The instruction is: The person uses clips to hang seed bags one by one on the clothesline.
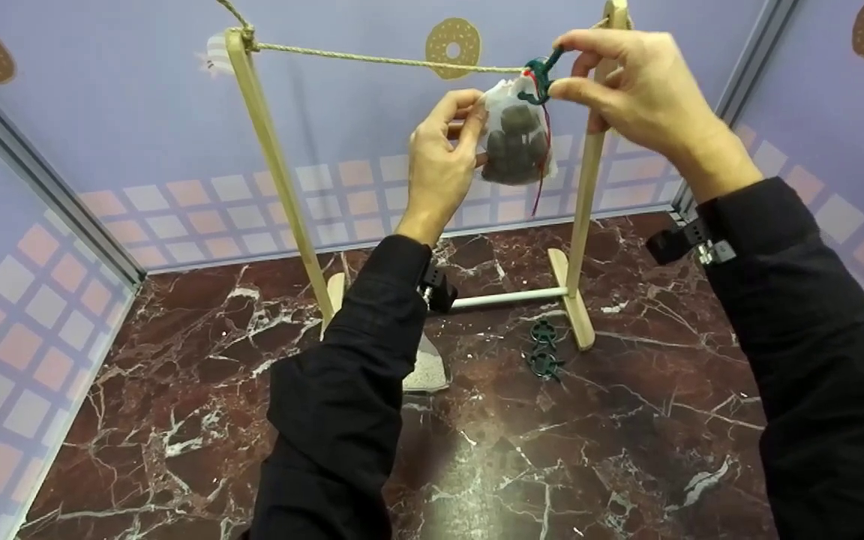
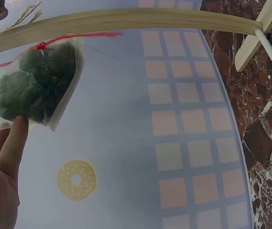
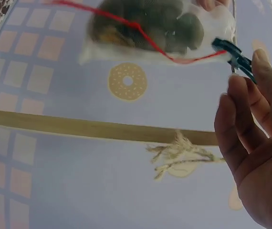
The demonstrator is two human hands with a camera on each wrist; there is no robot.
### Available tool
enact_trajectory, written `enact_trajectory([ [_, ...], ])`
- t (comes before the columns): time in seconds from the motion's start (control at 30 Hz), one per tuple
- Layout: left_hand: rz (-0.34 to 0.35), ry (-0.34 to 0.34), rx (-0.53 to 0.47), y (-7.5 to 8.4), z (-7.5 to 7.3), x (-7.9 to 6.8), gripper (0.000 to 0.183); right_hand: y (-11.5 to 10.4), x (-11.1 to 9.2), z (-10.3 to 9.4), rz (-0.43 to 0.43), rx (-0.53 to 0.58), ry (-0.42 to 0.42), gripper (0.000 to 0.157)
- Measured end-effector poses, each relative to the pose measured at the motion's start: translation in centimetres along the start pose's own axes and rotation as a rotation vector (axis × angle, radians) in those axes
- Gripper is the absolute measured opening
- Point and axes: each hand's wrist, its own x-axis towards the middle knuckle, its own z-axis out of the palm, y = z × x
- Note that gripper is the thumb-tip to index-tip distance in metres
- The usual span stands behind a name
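A white mesh drawstring bag with dark rounded lumps inside hangs just under the rope. My left hand pinches its upper left edge between thumb and fingers. A red cord trails down the bag's right side. At the top of the bag, against the rope, sits a dark green plastic plant clip. My right hand pinches this clip's handles between thumb and index finger. In the left wrist view, a finger lies along the bag's lower side.
A wooden frame holds the rope between its left post and right post, with a white bar low between them. Further green clips lie on the marbled table. A bag of pale granules is partly behind my left arm.
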Motion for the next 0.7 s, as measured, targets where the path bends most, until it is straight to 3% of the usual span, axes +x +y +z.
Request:
enact_trajectory([
  [0.1,-0.005,-0.001,0.004,0.0,-0.1,-0.1,0.015,0.1,-0.3,0.5,-0.039,-0.012,-0.028,0.046],
  [0.37,-0.049,-0.017,0.079,-0.1,-0.3,-0.3,0.015,0.2,-0.9,1.9,-0.086,0.035,0.006,0.054],
  [0.57,-0.074,-0.089,0.042,-0.9,-0.7,-1.1,0.02,0.4,-2.6,2.8,-0.074,0.108,0.055,0.052],
  [0.7,-0.077,-0.123,0.038,-2.0,-1.2,-2.4,0.028,1.1,-4.3,3.9,-0.054,0.128,0.056,0.048],
])
